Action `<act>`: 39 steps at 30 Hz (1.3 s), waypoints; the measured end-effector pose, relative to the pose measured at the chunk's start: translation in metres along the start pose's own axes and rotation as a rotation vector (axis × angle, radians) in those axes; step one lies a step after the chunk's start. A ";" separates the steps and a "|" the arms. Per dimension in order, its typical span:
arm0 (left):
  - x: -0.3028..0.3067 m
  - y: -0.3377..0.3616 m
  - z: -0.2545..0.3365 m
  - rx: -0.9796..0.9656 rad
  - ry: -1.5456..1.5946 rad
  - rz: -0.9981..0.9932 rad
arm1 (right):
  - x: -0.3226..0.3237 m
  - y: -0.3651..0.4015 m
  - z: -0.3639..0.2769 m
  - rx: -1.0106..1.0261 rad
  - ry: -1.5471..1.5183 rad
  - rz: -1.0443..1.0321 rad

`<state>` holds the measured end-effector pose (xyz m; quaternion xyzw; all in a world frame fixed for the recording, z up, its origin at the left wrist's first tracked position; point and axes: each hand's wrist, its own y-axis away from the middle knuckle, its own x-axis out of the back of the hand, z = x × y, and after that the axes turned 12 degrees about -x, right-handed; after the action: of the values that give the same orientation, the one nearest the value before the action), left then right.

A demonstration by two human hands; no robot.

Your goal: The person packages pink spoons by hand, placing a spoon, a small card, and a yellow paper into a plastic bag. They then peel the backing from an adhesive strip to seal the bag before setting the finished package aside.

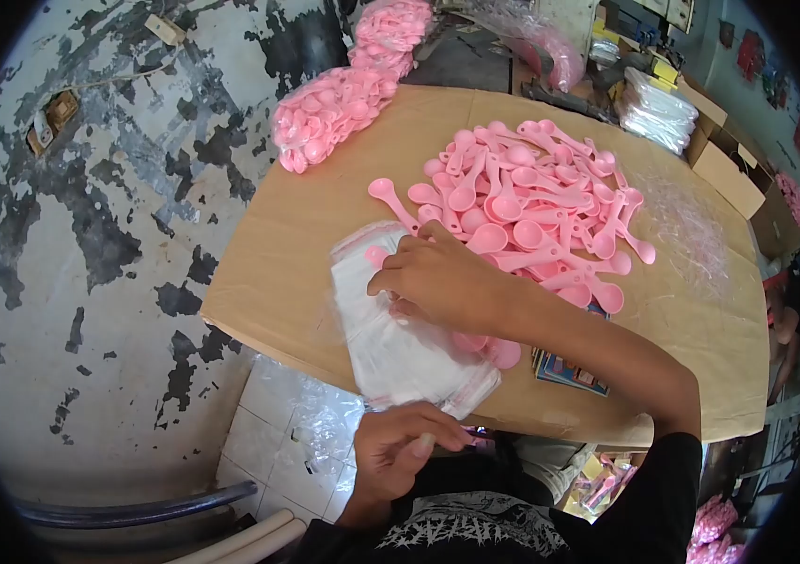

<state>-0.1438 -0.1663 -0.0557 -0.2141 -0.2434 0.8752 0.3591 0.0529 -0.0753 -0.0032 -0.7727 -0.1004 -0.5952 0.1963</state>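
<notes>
- Tan counter (pixel 306 273), smooth and matte, with rounded corners. It stands against a wall (pixel 90 235) of pale plaster with dark patches where the paint has peeled.
- Your right hand (pixel 437 282) lies palm down on the stack of clear bags (pixel 390 348). Its fingers (pixel 390 282) are bent and close together, tips pressed on the top bag. Whether they pinch the film cannot be told from above.
- Your right forearm reaches in from the lower right at a slant in a black sleeve, with the wrist low over the counter.
- Your left hand (pixel 400 451) sits below the near counter edge, close to your body. Its fingers (pixel 437 434) are curled in towards the palm, just beside the stack's lower corner. What they hold, if anything, is unclear.
- The stack sits near the counter's front left edge. It is thin, glossy, crinkled film, milky where layered.
- One pink spoon (pixel 377 255) shows through the top bag beside your fingertips.
- A loose pile of pink spoons (pixel 531 207) lies mid-counter, touching your right hand. They are hard, shiny plastic with round bowls and short flat handles.
- Filled bags of spoons (pixel 329 113) lie at the far left corner.
- A printed card (pixel 569 371) lies under your forearm.
</notes>
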 end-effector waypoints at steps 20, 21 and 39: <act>-0.047 -0.063 -0.015 0.339 0.339 0.390 | 0.062 0.109 -0.001 0.097 -0.290 0.330; -0.047 -0.066 -0.014 0.283 0.324 0.381 | 0.068 0.110 0.000 0.138 -0.237 0.366; -0.060 -0.065 -0.029 0.320 0.052 0.171 | 0.091 0.132 -0.007 -0.393 -0.755 -0.166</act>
<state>-0.0550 -0.1617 -0.0290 -0.1963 -0.0725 0.9243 0.3192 0.1225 -0.2043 0.0613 -0.9483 -0.1118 -0.2922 -0.0534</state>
